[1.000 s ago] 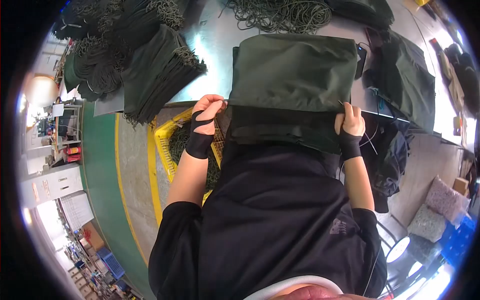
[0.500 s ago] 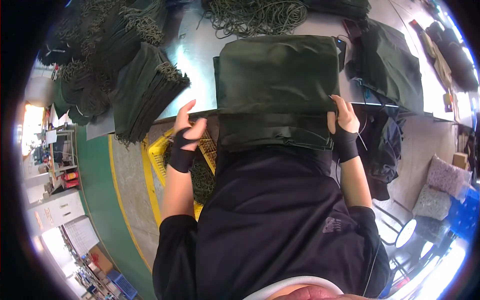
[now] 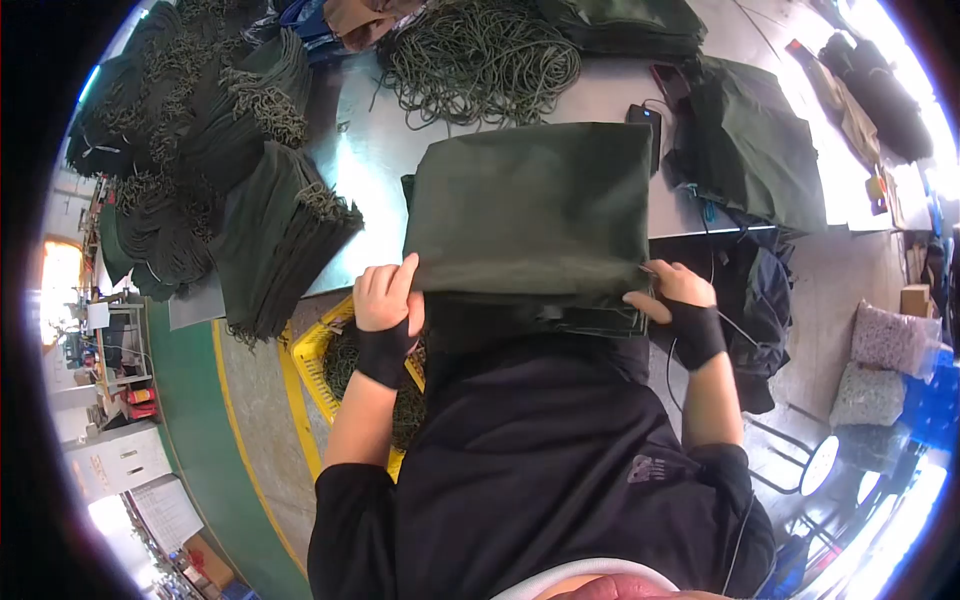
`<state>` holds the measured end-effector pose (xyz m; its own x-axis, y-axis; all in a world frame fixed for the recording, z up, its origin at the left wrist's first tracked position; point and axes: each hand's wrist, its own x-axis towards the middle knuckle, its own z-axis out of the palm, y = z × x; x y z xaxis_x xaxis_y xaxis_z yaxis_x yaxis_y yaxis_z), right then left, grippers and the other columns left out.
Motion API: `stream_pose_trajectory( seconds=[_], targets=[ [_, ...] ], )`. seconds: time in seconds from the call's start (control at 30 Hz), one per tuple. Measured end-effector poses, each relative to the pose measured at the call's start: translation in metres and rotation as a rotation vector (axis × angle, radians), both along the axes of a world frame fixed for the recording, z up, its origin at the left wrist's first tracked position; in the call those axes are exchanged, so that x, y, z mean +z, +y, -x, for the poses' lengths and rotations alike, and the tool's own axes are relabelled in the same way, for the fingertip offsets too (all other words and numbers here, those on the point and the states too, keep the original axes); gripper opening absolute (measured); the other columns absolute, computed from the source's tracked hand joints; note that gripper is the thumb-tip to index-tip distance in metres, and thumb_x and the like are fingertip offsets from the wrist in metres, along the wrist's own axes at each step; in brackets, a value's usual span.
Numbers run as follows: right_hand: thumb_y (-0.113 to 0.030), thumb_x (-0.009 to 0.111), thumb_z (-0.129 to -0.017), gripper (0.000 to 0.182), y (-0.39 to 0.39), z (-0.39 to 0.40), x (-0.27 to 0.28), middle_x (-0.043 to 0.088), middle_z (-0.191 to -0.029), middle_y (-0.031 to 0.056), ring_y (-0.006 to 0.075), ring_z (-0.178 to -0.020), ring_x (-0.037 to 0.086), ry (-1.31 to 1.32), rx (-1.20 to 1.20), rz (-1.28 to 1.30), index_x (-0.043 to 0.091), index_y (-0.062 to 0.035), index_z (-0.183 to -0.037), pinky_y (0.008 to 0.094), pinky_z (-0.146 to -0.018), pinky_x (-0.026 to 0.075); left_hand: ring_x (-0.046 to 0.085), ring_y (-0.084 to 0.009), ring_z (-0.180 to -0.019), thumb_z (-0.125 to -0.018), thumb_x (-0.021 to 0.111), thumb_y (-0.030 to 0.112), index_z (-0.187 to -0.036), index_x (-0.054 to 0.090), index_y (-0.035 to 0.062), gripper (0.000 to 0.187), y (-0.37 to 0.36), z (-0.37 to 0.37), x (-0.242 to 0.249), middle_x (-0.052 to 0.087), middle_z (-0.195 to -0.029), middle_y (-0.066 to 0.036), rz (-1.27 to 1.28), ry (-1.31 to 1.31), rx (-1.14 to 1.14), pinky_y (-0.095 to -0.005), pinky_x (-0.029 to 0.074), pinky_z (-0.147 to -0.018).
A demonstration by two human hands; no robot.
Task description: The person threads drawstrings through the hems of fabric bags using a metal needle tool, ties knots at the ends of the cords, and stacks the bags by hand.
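A dark green fabric piece (image 3: 535,205) lies folded over the near edge of the metal table, with more layers bunched against the lap. My left hand (image 3: 387,295), in a black wrist wrap, is closed at the fabric's lower left corner. At its lower right corner my right hand (image 3: 680,292), also wrapped in black, has fingers closed on the fabric's edge, the thumb lying below.
Tangled green cord (image 3: 480,62) lies at the table's back. Stacked dark fabric with corded ends (image 3: 275,235) stands at left, above a yellow crate (image 3: 312,358). More green fabric (image 3: 755,140), a black phone-like device (image 3: 645,130) and a round stool (image 3: 820,465) are at right.
My left hand has closed from an open pose onto the fabric's left corner. The view has shifted, so table items and the fabric appear lower. The fabric's front edge now covers more of the layers below.
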<state>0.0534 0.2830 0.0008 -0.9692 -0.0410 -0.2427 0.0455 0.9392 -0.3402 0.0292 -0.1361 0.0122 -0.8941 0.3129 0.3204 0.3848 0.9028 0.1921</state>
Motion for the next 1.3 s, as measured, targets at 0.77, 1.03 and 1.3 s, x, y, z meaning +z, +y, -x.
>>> stream_pose_trajectory(
  seconds=[0.77,1.03,1.3],
  targets=[
    [-0.018,0.053,-0.099,0.024,-0.035,0.166,-0.083,0.062,-0.099,0.0168,0.0372,-0.079,0.066,0.548,-0.094,0.285,0.060,-0.0079,-0.119,0.0425,-0.068,0.055,0.061,-0.0378,-0.090,-0.077,0.067,0.016,-0.084,0.068,0.0049,0.014,0.083,0.210,-0.052,0.065,-0.090,-0.016,-0.389,-0.185,-0.170,-0.0455,0.050,-0.080],
    [-0.003,0.058,-0.093,0.023,-0.030,0.151,-0.010,0.065,-0.088,0.0159,0.0311,-0.076,0.065,0.458,-0.106,0.465,0.066,-0.0026,-0.115,0.0344,-0.069,0.051,0.059,-0.0342,-0.098,-0.079,0.066,0.013,-0.084,0.070,0.0099,0.007,0.097,0.321,-0.121,0.062,-0.093,-0.013,-0.093,-0.198,-0.196,-0.0441,0.050,-0.085],
    [-0.002,0.059,-0.091,0.024,-0.035,0.136,-0.005,0.065,-0.088,0.0157,0.0322,-0.077,0.065,0.381,-0.066,0.476,0.067,-0.0021,-0.114,0.0346,-0.068,0.051,0.058,-0.0350,-0.094,-0.078,0.066,0.012,-0.086,0.063,0.0073,0.009,0.101,0.339,-0.146,0.060,-0.089,-0.013,0.003,-0.373,-0.172,-0.0452,0.048,-0.082]
  ],
)
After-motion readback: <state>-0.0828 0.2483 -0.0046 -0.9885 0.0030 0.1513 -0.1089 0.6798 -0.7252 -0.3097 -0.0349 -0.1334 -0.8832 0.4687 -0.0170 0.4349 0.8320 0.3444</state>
